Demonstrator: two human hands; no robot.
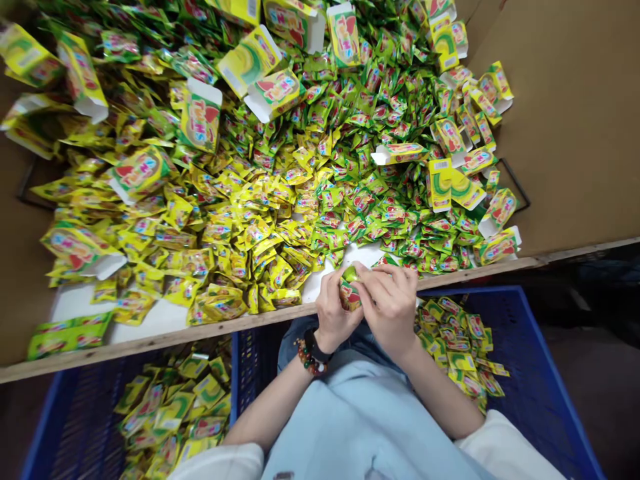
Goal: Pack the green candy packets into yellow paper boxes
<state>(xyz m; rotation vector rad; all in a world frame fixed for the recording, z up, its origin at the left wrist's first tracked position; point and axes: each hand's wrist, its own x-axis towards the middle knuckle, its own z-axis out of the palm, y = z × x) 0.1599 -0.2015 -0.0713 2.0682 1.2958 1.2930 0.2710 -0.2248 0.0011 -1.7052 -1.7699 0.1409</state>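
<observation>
My left hand (pixel 333 311) and my right hand (pixel 387 305) meet just above the wooden table edge (pixel 240 327). Both pinch a small green and yellow foil sachet (pixel 351 292) with red print, and the fingers hide part of it. A large heap of similar foil sachets (pixel 250 200) lies on the table directly ahead of my hands, yellow on the left and greener on the right. Several opened printed cardboard boxes (pixel 201 113) lie on top of the heap.
Blue plastic crates (pixel 505 320) stand on both sides of my lap, each holding loose yellow-green sachets (pixel 460 347). Brown cardboard sheets (pixel 565 120) line the table's far and side borders. Beaded and black bands (pixel 311 353) circle my left wrist.
</observation>
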